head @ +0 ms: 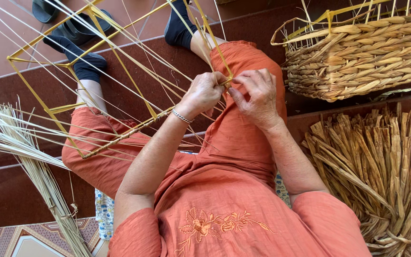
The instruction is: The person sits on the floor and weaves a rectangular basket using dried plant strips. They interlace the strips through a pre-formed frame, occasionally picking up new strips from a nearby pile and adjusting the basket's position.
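I sit on steps in orange clothes with a yellow wire frame (120,66) resting over my knees. Thin pale reed strands (134,45) are strung across it. My left hand (204,93), with a silver bracelet at the wrist, is closed around the frame's near corner (228,80), pinching a strand there. Touching that same corner from the right, my right hand (258,97) has its fingertips curled on the strand. One frame bar (124,135) near my left knee is wrapped in woven fibre.
A woven basket (362,57) with a yellow frame rim stands at the upper right. Below it lies a heap of dried flat leaves (381,166). A bundle of thin reeds (29,162) lies at the left. Dark sandals (72,26) sit on the tiled floor beyond my feet.
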{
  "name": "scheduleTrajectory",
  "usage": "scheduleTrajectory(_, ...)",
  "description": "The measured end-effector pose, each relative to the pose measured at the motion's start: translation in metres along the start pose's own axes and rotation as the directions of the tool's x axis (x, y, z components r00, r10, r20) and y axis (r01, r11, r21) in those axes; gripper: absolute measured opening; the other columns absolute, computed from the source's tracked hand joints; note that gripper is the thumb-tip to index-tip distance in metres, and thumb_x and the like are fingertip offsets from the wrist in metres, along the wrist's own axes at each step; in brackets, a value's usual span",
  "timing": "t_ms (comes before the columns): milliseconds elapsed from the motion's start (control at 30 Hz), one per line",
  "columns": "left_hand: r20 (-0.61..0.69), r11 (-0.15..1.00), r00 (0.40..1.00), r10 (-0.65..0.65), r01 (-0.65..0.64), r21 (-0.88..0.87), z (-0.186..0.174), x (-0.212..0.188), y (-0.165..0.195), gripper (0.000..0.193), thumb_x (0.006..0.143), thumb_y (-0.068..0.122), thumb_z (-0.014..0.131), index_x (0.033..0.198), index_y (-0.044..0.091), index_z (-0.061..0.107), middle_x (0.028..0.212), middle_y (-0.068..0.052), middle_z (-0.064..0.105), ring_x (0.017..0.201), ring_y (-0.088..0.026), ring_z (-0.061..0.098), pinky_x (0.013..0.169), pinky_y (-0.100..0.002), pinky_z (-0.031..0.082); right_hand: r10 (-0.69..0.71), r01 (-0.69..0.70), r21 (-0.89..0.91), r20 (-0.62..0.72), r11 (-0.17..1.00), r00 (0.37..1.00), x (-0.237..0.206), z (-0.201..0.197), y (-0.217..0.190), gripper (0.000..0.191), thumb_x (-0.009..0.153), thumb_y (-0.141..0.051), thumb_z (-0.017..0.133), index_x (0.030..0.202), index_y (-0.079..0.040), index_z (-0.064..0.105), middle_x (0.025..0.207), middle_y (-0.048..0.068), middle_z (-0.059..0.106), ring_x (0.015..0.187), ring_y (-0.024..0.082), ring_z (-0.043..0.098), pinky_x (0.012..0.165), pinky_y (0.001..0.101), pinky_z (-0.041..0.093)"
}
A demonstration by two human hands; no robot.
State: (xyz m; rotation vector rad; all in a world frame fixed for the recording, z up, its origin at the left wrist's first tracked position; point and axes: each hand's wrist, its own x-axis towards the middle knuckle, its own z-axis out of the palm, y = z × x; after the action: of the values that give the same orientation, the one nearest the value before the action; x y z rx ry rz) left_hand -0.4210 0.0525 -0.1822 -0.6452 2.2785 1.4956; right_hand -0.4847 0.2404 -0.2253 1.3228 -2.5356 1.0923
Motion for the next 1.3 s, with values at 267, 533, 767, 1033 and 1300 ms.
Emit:
scheduleTrajectory(267, -0.215, 0.984, 0.967, 0.134, -0.156, -0.088, 0.003, -0.01, -0.001, 0.025, 0.09, 0.009, 0.068, 0.114, 0.003, 0.062, 0.081, -0.011, 0.075, 0.054, -0.024, 0.071, 0.046, -0.038, 0.057, 0.269, -0.314, 0.321, 0.175, 0.894, 0.947, 0.026, -0.025, -0.014, 0.002, 0.09, -0.015, 0.072, 0.092, -0.014, 0.072, 0.097, -0.003, 0.074, 0.097, 0.016, 0.066, 0.098, 0.0402, 0.043)
scheduleTrajectory(533, -0.392, 0.919, 0.832, 0.393, -0.344, 0.192, 0.027, -0.009, -0.021, 0.028, 0.098, 0.011, 0.069, 0.119, 0.01, 0.05, 0.084, -0.016, 0.075, 0.079, -0.038, 0.074, 0.066, -0.05, 0.057, -0.09, 0.096, 0.057, -0.086, 0.994, 0.992, 0.063, -0.017, 0.003, 0.015, 0.094, -0.017, 0.088, 0.102, -0.011, 0.076, 0.096, 0.002, 0.075, 0.093, 0.019, 0.059, 0.094, 0.0372, 0.044)
scheduleTrajectory(767, -0.353, 0.843, 0.796, 0.492, -0.334, 0.422, 0.027, -0.002, -0.026, 0.023, 0.093, 0.016, 0.072, 0.107, 0.006, 0.056, 0.08, -0.019, 0.071, 0.073, -0.04, 0.071, 0.062, -0.05, 0.057, -0.342, 0.335, -0.074, -0.115, 0.939, 0.933, 0.094, 0.009, 0.01, 0.015, 0.095, -0.027, 0.085, 0.1, -0.016, 0.076, 0.097, -0.001, 0.073, 0.099, 0.02, 0.06, 0.109, 0.0444, 0.036)
scheduleTrajectory(1033, -0.291, 0.78, 0.83, 0.477, -0.247, 0.575, 0.026, 0.001, -0.014, 0.006, 0.092, 0.012, 0.066, 0.094, 0.007, 0.067, 0.079, -0.016, 0.073, 0.071, -0.04, 0.071, 0.062, -0.051, 0.057, 0.091, -0.046, 0.206, -0.211, 0.977, 0.973, 0.043, -0.007, 0.013, 0.012, 0.107, -0.02, 0.075, 0.114, -0.011, 0.073, 0.114, 0.002, 0.07, 0.112, 0.018, 0.062, 0.102, 0.0314, 0.05)
scheduleTrajectory(1300, -0.016, 0.975, 0.989, 0.15, -0.145, 0.169, -0.008, 0.0, 0.005, 0.015, 0.09, 0.017, 0.068, 0.094, 0.005, 0.076, 0.073, -0.014, 0.075, 0.052, -0.027, 0.069, 0.048, -0.04, 0.056, -0.019, 0.019, -0.002, 0.028, 1.0, 0.999, 0.003, -0.011, -0.019, 0.028, 0.081, -0.027, 0.085, 0.099, -0.008, 0.074, 0.105, 0.003, 0.068, 0.105, 0.023, 0.055, 0.099, 0.0435, 0.037)
